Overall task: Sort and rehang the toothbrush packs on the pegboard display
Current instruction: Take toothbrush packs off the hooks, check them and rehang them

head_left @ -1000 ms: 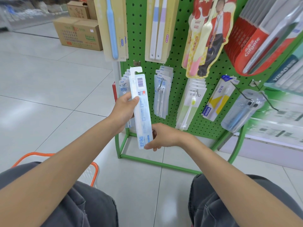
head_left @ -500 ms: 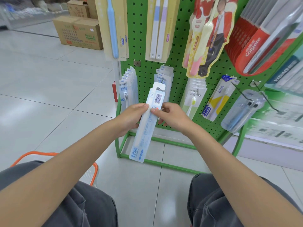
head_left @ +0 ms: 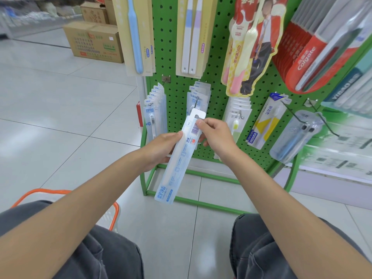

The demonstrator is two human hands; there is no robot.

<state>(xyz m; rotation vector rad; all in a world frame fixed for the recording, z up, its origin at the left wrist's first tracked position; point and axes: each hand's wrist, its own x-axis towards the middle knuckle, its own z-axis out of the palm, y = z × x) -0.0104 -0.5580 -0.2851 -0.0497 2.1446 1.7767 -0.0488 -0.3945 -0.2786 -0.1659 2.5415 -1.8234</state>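
A long pale blue toothbrush pack (head_left: 177, 160), back side up with its barcode showing, tilts in front of the green pegboard (head_left: 173, 47). My left hand (head_left: 163, 150) grips its middle from the left. My right hand (head_left: 215, 135) pinches its top by the white hang tab. The tab sits just below the tip of the hook that carries the middle bottom-row packs (head_left: 198, 97). A matching stack of blue packs (head_left: 155, 109) hangs at the lower left of the board.
More packs hang to the right: yellow-green ones (head_left: 237, 117), a yellow-blue pack (head_left: 263, 121), a clear case (head_left: 296, 135) and red Colgate packs (head_left: 310, 53). An orange basket (head_left: 112, 214) stands at my left knee. Cardboard boxes (head_left: 94, 41) sit on the tiled floor behind.
The pack swung from upright by the left stack to tilted at the middle hook. My right hand moved from its bottom end up to the hang tab, then lifted it slightly.
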